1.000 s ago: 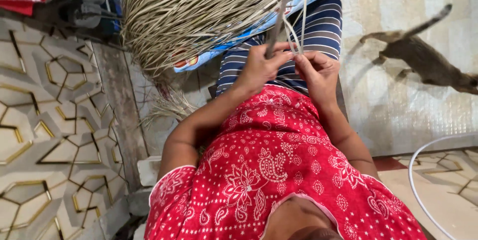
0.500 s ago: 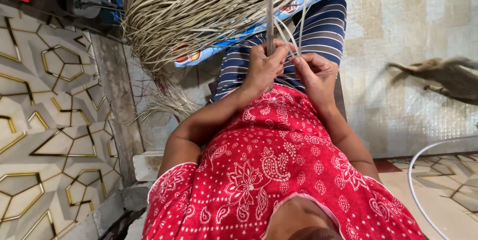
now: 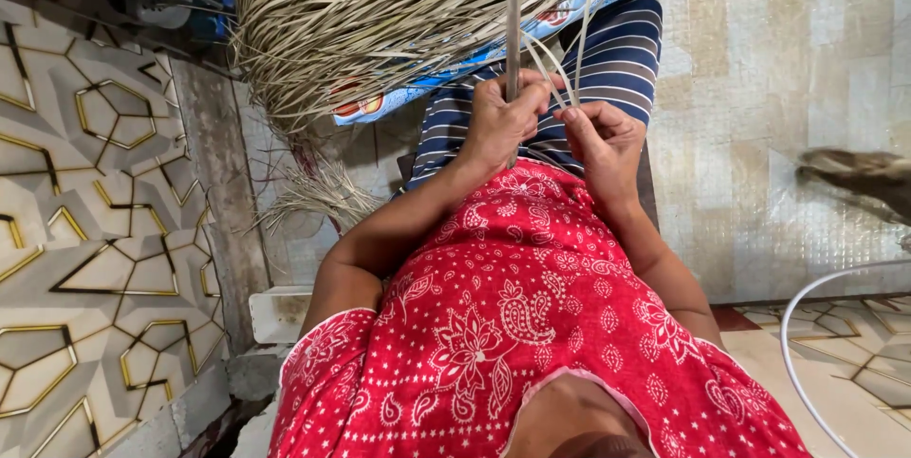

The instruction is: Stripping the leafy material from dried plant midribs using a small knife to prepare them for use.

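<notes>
1. Gripping a flat stick in the left hand, with the fingers curled fully closed around its lower part and no gap showing between them and the thumb.
2. Pointing the long axis of the flat stick straight away from the body: rising from the closed fingers, passing beyond the knuckles and ending far out in front of the fingertips, over the pile of dried strips.
3. Pinching a few thin strips in the right hand, with the fingertips pressed together on their near ends and the other fingers loosely bent, holding nothing else that can be made out.
4. Fanning the thin strips outward from that pinch, running nearly parallel to the flat stick and just beside it on the right-hand side, bending slightly away toward their far ends.
5. Bringing both hands almost knuckle to knuckle, touching or very nearly so; telling which is not possible from this view.
6. Lying nearer to the flat stick with the left fingers, already around it; sitting just beside it with the right fingers, nearer to the thin strips.
7. Resting both hands above the striped trousers, with the red top behind the wrists and a blue cloth beyond the left fingers, under the pile of dried strips.
8. Lying well apart from both hands: patterned tiles out past the left elbow and a white hose out past the right elbow.
</notes>
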